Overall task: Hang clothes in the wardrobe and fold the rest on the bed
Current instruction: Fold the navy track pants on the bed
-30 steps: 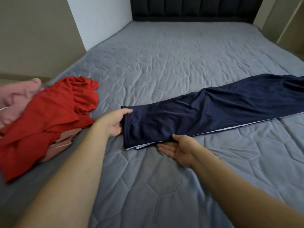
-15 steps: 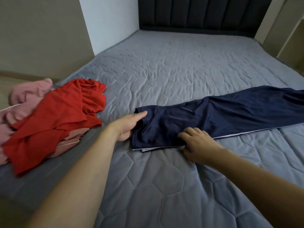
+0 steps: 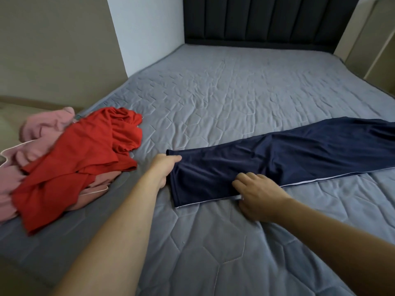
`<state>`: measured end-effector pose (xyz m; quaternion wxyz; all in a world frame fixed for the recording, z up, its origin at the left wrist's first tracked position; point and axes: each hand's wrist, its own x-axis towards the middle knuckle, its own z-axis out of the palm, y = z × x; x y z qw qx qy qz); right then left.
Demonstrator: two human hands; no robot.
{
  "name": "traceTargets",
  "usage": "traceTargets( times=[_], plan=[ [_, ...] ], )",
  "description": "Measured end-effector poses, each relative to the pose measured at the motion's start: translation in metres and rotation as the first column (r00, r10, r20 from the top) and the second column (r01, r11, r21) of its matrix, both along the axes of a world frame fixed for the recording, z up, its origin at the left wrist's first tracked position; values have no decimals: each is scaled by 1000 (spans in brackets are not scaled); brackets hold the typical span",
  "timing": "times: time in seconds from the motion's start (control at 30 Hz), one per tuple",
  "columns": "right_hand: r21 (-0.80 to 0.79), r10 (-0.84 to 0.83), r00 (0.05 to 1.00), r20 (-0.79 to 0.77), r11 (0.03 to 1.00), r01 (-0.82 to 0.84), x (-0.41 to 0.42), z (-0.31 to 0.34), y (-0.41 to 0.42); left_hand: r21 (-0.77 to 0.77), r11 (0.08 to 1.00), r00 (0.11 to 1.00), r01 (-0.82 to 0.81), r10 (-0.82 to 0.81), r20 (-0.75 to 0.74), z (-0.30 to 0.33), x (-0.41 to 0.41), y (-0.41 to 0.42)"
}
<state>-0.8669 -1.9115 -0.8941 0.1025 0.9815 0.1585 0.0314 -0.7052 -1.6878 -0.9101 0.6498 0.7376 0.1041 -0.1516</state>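
A bed (image 3: 245, 92) with a grey quilted cover and a dark headboard (image 3: 267, 18). Navy trousers (image 3: 288, 154) lie flat across its right side. Near the left edge, a red garment (image 3: 81, 161) lies heaped on pink clothes (image 3: 40, 133). The left hand (image 3: 163, 167) pinches the trouser hem; the right hand (image 3: 256, 195), fingers curled, grips the near edge.
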Motion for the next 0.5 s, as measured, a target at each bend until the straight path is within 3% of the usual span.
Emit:
traceTargets(
  times=[0.1,0.23,0.33,0.4,0.5],
  plan=[
    [-9,109,994,6,994,-109,12,2,35,10,999,992,-41,40,122,6,12,1],
    [-51,106,994,-16,993,-107,30,-2,80,11,995,994,100,-101,52,6,23,4],
    [-90,49,997,-67,994,-54,40,-1,100,328,925,957,194,-251,143,4,28,5],
    [-96,57,993,-101,993,-67,44,3,112,585,798,934,144,-305,186,6,27,13],
    [1,121,980,-160,992,-123,45,14,135,776,620,926,120,-352,138,14,25,45]
  ],
)
